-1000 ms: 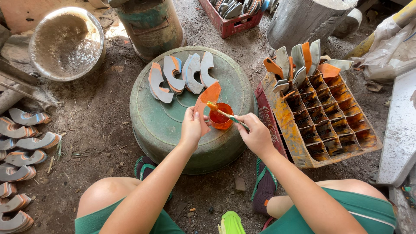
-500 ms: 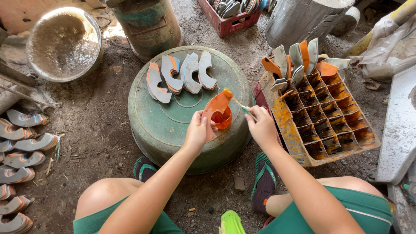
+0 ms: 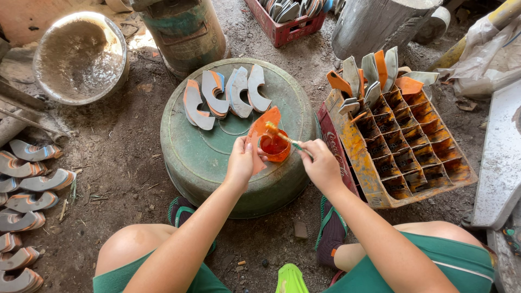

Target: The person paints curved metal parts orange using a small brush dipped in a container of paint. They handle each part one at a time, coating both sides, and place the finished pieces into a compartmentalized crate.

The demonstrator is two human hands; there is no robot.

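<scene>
Left hand (image 3: 240,163): fingers are closed around the lower end of a curved piece (image 3: 261,130), which is coated orange and held upright over the near right part of the upturned green basin (image 3: 217,163). The piece is lifted clear of the basin top and stands just beside the paint cup.

Right hand (image 3: 321,165): fingers are pinched on the green handle of a small brush (image 3: 282,137). The bristle end is laid against the orange piece, above the cup.

Paint cup (image 3: 275,147): a small clear cup of orange paint, set on the basin top near its right edge, between the two hands.

Four curved pieces (image 3: 225,96): grey with orange and blue marks, laid side by side along the far edge of the basin top, well apart from the hands.

Divided crate (image 3: 401,146): paint-stained orange, placed on the ground just right of the basin. Grey and orange pieces (image 3: 374,76) are stood in its far compartments; the near compartments are seen as bare cells.

Metal bowl (image 3: 81,57): placed on the ground at far left.

Row of curved pieces (image 3: 27,201): laid on the ground along the left edge of view.

Red crate (image 3: 285,21): set beyond the basin, holding grey pieces.
</scene>
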